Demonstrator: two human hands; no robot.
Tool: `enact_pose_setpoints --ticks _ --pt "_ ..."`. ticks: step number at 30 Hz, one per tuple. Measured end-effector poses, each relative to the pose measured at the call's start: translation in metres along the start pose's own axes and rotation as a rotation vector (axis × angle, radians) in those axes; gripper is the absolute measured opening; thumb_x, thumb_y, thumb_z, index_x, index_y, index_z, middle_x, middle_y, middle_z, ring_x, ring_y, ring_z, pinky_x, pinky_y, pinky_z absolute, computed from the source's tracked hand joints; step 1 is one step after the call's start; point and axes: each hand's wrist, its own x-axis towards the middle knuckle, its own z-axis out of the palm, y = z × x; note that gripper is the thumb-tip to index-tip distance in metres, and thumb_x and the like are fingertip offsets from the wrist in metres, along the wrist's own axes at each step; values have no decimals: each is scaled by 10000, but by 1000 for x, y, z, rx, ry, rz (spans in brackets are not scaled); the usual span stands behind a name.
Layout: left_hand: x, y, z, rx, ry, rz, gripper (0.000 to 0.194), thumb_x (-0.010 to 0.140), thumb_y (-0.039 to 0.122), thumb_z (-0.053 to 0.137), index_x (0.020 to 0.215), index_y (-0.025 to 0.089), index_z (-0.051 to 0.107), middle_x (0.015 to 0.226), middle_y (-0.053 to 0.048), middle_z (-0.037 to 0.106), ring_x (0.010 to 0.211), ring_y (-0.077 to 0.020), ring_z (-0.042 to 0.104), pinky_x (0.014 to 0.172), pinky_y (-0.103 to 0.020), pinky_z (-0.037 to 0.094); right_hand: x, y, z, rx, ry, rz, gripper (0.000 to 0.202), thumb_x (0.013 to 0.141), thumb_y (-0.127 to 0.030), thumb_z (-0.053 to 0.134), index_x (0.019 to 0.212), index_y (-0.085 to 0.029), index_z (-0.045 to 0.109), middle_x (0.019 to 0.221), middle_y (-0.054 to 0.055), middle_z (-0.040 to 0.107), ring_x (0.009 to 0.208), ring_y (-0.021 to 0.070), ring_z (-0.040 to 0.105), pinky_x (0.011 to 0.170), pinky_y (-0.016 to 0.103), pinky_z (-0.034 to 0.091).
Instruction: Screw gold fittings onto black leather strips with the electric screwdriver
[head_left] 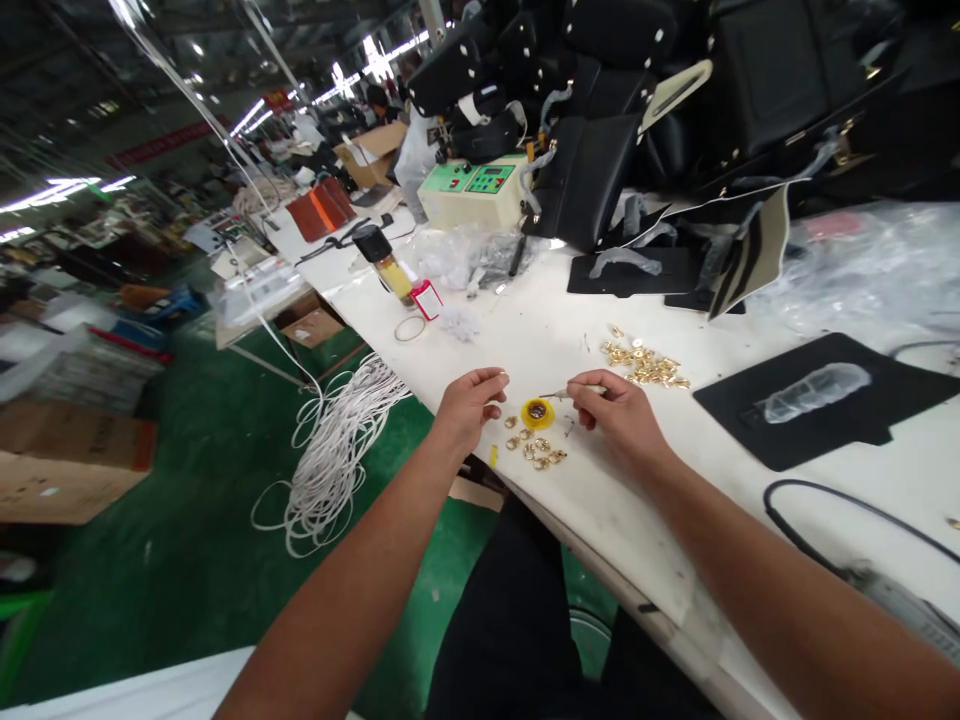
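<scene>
Head view: tool (562,394) apparently part-hidden

A slim hand tool with a pale handle and a thin dark shaft (564,393) sits in the grip of the right hand (611,408), nearly level, its shaft pointing left and its tip above the far edge of a small round yellow dish (550,418). The dish rests flat on the white tabletop (480,345) and holds a heap of tiny dark metallic pieces (537,409), too small to make out singly. Shiny gold-coloured metal clasps with rounded loops (541,463) lie loose on the near side of the dish, some bunched close together, others apart toward its left.
</scene>
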Motion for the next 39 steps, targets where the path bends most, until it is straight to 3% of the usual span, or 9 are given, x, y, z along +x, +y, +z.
enact_pose_setpoints --ticks 5,13,17,27,39 --pt "-20 -18 -9 -192 1 -89 434 549 309 971 861 153 712 782 6 651 662 -84 606 502 -177 417 -1 4 1 75 -18 38 381 770 -486 876 975 -193 745 630 -28 639 529 107 516 516 243 428" --pt "-27 -21 1 -318 -78 -119 392 612 356 986 825 136 741 837 -21 712 640 -79 610 479 -181 424 -5 0 8 202 -19 29 346 780 -413 896 1019 -217 741 632 -36 636 535 104 516 525 246 393" --pt "-32 -20 8 -328 -108 -143 398 626 389 977 832 120 768 862 -43 747 638 -77 620 484 -181 422 -9 -3 10 166 -15 -31 317 820 -435 869 1023 -230 736 667 -32 664 554 112 554 561 267 432" --pt "-39 -21 16 -467 -127 -201 394 572 334 1010 734 130 716 629 17 668 560 -62 574 506 -174 430 -20 -20 17 -18 -1 -103 319 846 -476 825 984 -208 722 594 -25 667 526 122 575 530 261 454" --pt "-41 -23 20 -522 -74 -193 440 577 300 1016 824 157 680 733 28 714 589 -63 624 511 -161 496 -22 -26 18 -62 30 -129 290 841 -454 815 957 -205 722 564 -29 660 501 115 570 508 242 450"
